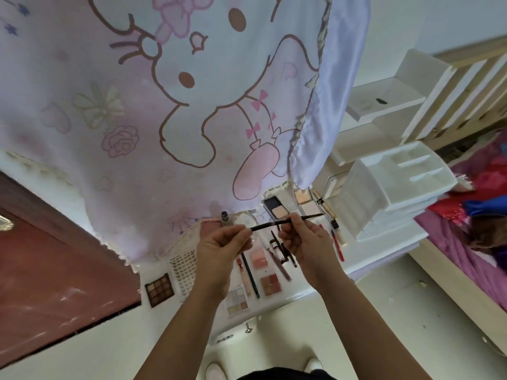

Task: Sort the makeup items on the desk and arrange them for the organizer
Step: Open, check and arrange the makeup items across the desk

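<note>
Both my hands hold one thin dark makeup pencil (277, 222) level above the white desk (296, 293). My left hand (222, 246) pinches its left end and my right hand (304, 239) grips it near the middle, the tip sticking out to the right. Under the hands lie pink blush palettes (258, 259), a pastel eyeshadow palette (237, 300), a brown eyeshadow palette (159, 288), a long black pencil (251, 277) and a red pencil (338, 246). The white plastic organizer (384, 187) stands at the desk's right end, its top compartments bare.
A cartoon-printed curtain (164, 105) hangs over the back of the desk. Powder compacts (276, 207) and a small purple-capped bottle (225, 216) sit by its hem. A wooden bed frame (466, 86) with pink bedding (466, 242) is on the right, a red-brown surface (55, 270) on the left.
</note>
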The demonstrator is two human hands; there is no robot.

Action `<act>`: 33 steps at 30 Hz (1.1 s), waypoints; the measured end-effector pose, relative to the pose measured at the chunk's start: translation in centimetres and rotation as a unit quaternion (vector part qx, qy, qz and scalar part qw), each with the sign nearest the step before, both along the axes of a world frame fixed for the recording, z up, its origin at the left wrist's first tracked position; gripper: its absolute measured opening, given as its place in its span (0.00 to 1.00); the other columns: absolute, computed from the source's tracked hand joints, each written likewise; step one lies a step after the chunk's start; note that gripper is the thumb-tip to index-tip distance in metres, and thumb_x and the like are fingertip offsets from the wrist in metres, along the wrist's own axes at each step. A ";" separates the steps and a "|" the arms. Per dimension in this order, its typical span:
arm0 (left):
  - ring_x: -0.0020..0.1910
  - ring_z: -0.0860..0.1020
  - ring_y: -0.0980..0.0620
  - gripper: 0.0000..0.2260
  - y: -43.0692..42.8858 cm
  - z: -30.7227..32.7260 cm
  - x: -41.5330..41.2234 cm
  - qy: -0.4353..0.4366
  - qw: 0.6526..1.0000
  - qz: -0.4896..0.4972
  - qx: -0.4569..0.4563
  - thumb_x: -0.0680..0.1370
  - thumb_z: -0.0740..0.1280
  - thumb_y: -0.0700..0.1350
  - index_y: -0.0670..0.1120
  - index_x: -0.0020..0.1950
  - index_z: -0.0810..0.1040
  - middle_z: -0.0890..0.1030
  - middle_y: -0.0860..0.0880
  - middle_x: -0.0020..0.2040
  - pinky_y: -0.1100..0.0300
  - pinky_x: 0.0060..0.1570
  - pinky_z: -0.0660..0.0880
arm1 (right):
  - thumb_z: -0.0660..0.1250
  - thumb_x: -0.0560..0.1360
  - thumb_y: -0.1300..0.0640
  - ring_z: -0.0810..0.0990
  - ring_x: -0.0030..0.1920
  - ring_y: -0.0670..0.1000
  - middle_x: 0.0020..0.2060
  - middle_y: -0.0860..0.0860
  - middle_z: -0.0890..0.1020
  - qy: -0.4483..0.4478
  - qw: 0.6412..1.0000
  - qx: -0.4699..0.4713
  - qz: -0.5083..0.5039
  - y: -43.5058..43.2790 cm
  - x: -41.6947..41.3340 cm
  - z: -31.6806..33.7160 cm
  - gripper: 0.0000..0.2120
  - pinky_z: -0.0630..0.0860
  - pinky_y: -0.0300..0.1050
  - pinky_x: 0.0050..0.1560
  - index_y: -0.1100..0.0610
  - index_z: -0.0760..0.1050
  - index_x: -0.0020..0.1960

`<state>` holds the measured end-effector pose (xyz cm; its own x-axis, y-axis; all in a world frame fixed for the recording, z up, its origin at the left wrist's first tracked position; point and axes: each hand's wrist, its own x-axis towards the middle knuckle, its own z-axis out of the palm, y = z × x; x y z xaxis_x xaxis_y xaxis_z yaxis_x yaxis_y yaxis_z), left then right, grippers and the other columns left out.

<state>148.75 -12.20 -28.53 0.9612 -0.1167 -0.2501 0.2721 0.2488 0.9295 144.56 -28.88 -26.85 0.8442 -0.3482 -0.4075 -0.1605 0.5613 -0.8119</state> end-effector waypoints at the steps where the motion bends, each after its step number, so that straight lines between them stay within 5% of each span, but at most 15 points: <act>1: 0.40 0.82 0.48 0.08 -1.1 0.1 -0.4 0.049 0.998 0.009 -0.047 0.70 0.73 0.37 0.38 0.48 0.84 0.84 0.40 0.43 0.60 0.43 0.81 | 0.62 0.83 0.54 0.80 0.37 0.50 0.38 0.55 0.82 0.000 1.000 0.009 0.000 -1.1 -0.1 -0.4 0.12 0.75 0.40 0.39 0.63 0.78 0.51; 4: 0.40 0.81 0.50 0.04 -3.6 0.2 -0.9 0.138 0.981 0.050 -0.130 0.74 0.70 0.34 0.40 0.46 0.83 0.83 0.41 0.44 0.62 0.40 0.81 | 0.57 0.85 0.52 0.83 0.41 0.50 0.42 0.52 0.85 0.025 0.984 -0.173 0.032 -4.0 -0.8 -1.9 0.13 0.74 0.42 0.40 0.57 0.76 0.48; 7: 0.40 0.79 0.50 0.05 -5.1 0.5 -1.5 0.143 0.981 0.072 -0.113 0.78 0.66 0.34 0.40 0.48 0.82 0.83 0.44 0.42 0.63 0.39 0.81 | 0.54 0.85 0.50 0.80 0.43 0.45 0.42 0.48 0.82 -0.025 0.843 -0.517 0.147 -6.8 -2.2 -4.2 0.12 0.72 0.37 0.42 0.51 0.76 0.56; 9: 0.40 0.79 0.51 0.06 -5.9 0.7 -2.1 0.137 0.983 0.075 -0.093 0.79 0.65 0.35 0.40 0.48 0.82 0.83 0.45 0.40 0.63 0.40 0.81 | 0.54 0.85 0.49 0.75 0.46 0.44 0.47 0.47 0.78 -0.053 0.777 -0.597 0.194 -8.3 -2.9 -5.0 0.15 0.70 0.29 0.45 0.49 0.75 0.64; 15: 0.43 0.80 0.52 0.06 -7.4 0.8 -3.9 0.111 0.990 0.075 -0.042 0.79 0.65 0.35 0.40 0.53 0.81 0.84 0.45 0.43 0.62 0.44 0.80 | 0.54 0.84 0.46 0.75 0.44 0.46 0.48 0.46 0.72 -0.075 0.747 -0.611 0.253 -10.3 -3.8 -5.0 0.17 0.78 0.44 0.46 0.47 0.73 0.69; 24: 0.42 0.82 0.52 0.06 -8.5 1.1 -4.6 0.086 0.993 0.080 -0.003 0.78 0.66 0.35 0.40 0.53 0.81 0.84 0.45 0.43 0.62 0.45 0.81 | 0.54 0.83 0.45 0.69 0.40 0.41 0.49 0.46 0.72 -0.093 0.716 -0.636 0.272 -12.5 -4.2 -3.7 0.18 0.68 0.32 0.40 0.46 0.73 0.69; 28: 0.43 0.82 0.51 0.06 -8.9 0.8 -4.8 0.075 0.994 0.070 0.022 0.78 0.66 0.35 0.40 0.53 0.81 0.84 0.45 0.43 0.60 0.47 0.80 | 0.54 0.83 0.45 0.70 0.41 0.45 0.47 0.47 0.72 -0.102 0.701 -0.646 0.284 -13.0 -4.3 -3.8 0.18 0.73 0.37 0.41 0.46 0.74 0.69; 33: 0.41 0.82 0.52 0.05 -8.6 0.7 -4.5 0.069 0.994 0.070 0.038 0.77 0.68 0.35 0.41 0.52 0.80 0.84 0.46 0.40 0.58 0.48 0.79 | 0.53 0.84 0.45 0.71 0.45 0.43 0.48 0.44 0.69 -0.081 0.730 -0.623 0.268 -13.4 -4.5 -4.4 0.18 0.75 0.39 0.45 0.43 0.70 0.71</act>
